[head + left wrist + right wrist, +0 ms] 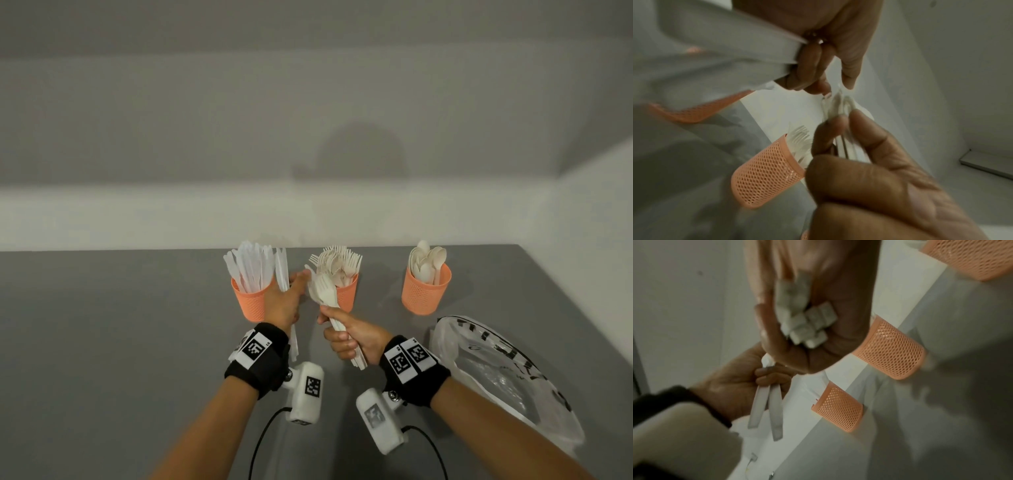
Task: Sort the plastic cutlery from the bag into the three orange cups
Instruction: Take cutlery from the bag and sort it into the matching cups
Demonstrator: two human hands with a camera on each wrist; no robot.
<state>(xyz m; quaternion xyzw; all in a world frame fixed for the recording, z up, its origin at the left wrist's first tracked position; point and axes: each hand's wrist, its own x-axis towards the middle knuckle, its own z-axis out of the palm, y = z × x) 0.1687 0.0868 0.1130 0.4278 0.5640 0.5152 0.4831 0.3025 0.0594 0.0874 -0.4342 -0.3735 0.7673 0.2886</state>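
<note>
Three orange mesh cups stand in a row on the grey table: a left cup (251,303) of white knives, a middle cup (346,293) of forks and a right cup (426,291) of spoons. My left hand (291,286) is between the left and middle cups and grips a few white knives (283,270), whose blades (725,60) show blurred in the left wrist view. My right hand (337,334) grips a bundle of forks (323,291) upright in front of the middle cup (764,177). My left fingertips (818,87) are at the fork heads (838,104). The fork handle ends (805,321) stick out of my right fist.
A crumpled clear plastic bag (496,370) with black print lies on the table right of my right arm. A white wall runs just behind the cups, and another closes off the table's right side. Open grey table (102,342) lies to the left.
</note>
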